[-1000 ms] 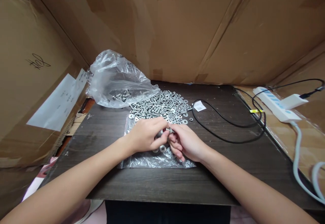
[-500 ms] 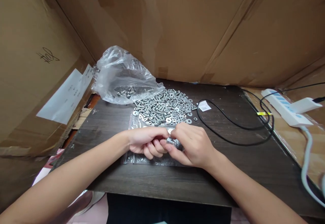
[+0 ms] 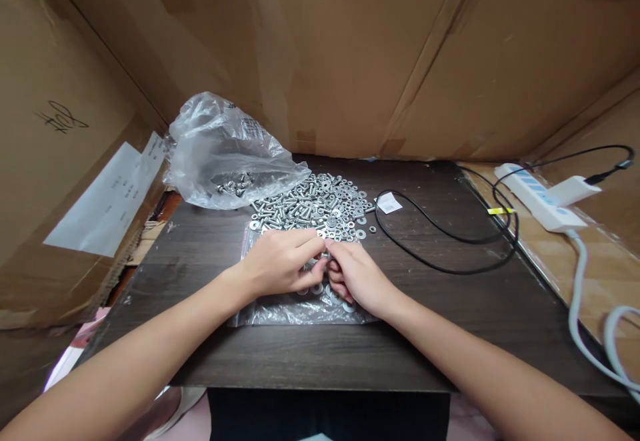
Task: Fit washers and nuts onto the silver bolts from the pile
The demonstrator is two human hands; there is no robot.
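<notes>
My left hand (image 3: 280, 262) and my right hand (image 3: 357, 276) meet fingertip to fingertip over a flat clear plastic bag (image 3: 280, 309) on the dark wooden table (image 3: 320, 354). Between the fingertips sits a small metal piece, a bolt or washer (image 3: 325, 256); both hands pinch it. A few washers (image 3: 317, 289) lie on the bag under the hands. Just behind the hands spreads a pile of silver bolts and washers (image 3: 315, 209).
A crumpled clear bag (image 3: 225, 151) with some bolts lies at the back left. A black cable (image 3: 450, 241) loops on the right, near a small white tag (image 3: 389, 204). A white power strip (image 3: 543, 202) and cardboard walls (image 3: 350, 54) surround the table.
My hands turned over: half a second ago the left palm faced up and the right covered the piece; now both backs face up, fingertips together. The view shifted slightly.
</notes>
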